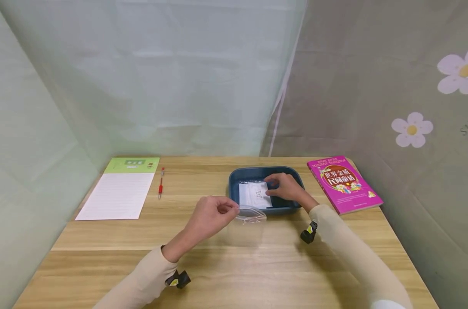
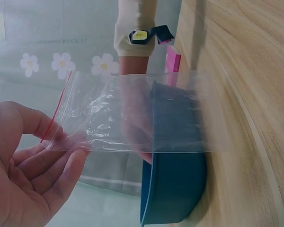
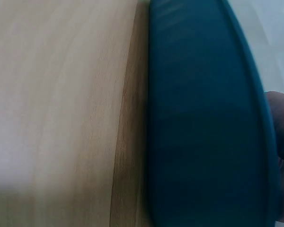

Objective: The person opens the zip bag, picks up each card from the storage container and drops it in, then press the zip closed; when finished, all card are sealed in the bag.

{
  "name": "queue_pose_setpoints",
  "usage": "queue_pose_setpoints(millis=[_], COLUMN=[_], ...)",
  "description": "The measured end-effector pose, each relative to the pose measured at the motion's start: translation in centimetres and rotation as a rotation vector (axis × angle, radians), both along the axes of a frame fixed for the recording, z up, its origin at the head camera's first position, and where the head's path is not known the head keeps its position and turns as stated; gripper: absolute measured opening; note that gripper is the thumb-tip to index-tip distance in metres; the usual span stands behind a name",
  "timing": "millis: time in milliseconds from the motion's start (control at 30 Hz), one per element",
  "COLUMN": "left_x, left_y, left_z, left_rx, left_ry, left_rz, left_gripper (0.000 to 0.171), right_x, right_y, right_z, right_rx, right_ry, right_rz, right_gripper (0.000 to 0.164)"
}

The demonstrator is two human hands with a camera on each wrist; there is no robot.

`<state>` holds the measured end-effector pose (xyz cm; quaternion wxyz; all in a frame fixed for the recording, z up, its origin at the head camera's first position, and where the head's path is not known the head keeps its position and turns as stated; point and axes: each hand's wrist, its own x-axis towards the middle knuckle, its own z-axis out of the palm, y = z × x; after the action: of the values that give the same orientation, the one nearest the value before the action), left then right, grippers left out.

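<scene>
In the head view my left hand (image 1: pixel 212 216) pinches the top corner of a clear zip-lock bag (image 1: pixel 246 231). Its mouth, at the top, is parted. The left wrist view shows the bag (image 2: pixel 104 116) hanging from my left hand (image 2: pixel 33 156), with a red line along its seal. My right hand (image 1: pixel 285 187) reaches into a dark blue tray (image 1: pixel 234 177). Its thumb and forefinger are bent at the right edge of a white card or paper (image 1: pixel 251 194) with small dark marks; whether they grip it is unclear. Only fingers (image 3: pixel 281 125) show behind the tray wall (image 3: pixel 203 118) in the right wrist view.
A lined writing pad (image 1: pixel 116 195) with a green header lies at the left, beside a red pen (image 1: pixel 161 184). A pink book (image 1: pixel 345 184) lies right of the tray. Curtains (image 1: pixel 179 86) stand behind the wooden table (image 1: pixel 203 270).
</scene>
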<state>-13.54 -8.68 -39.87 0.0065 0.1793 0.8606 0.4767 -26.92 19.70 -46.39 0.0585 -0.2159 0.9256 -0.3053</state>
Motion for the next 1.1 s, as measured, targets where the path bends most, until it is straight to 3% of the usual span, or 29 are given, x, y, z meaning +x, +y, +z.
queue_pose_setpoints(millis=[633,933,1100], left_x=[0.0,-0.3,-0.5], left_y=[-0.2,-0.1,-0.1], left_z=[0.1,0.1,0.2], left_rx=[0.001,-0.004,-0.004], left_ry=[0.008,-0.001,0.006], left_rz=[-0.015,0.003,0.003], left_gripper=[0.009,0.008,0.008], right_x=[-0.9,-1.1,-1.1], right_y=[-1.0,-1.1,-1.0], right_z=[-1.3,-1.0,-0.6], right_rx=[0.090,0.076,0.017], right_ry=[0.034,0.061,0.028], right_rz=[0.023,0.001,-0.039], right_gripper=[0.047,0.048,0.048])
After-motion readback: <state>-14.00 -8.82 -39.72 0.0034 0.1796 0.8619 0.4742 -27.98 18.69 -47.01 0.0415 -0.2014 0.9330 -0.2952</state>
